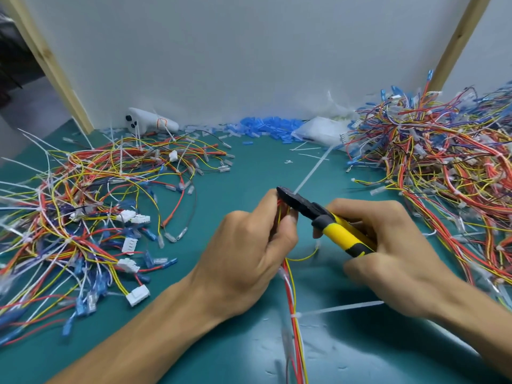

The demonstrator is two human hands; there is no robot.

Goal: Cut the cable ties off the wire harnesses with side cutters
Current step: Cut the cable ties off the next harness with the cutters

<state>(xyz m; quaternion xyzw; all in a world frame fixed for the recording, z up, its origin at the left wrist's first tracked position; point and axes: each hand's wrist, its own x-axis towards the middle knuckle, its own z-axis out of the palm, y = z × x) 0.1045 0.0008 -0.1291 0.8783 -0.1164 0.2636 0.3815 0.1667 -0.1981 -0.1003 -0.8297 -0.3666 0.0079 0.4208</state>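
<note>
Pinching one wire harness in curled fingers, the left hand holds it over the desk; the right hand wraps round one pair of side cutters, tips at the upper cable tie. Lower down, a second cable tie rings the same harness. Two heaps flank them: left heap, right heap.

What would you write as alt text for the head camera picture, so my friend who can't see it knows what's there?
A left hand grips a wire harness while the right hand holds yellow side cutters, tips at a white cable tie. A left wire pile and a right wire pile lie on the green mat.
</note>
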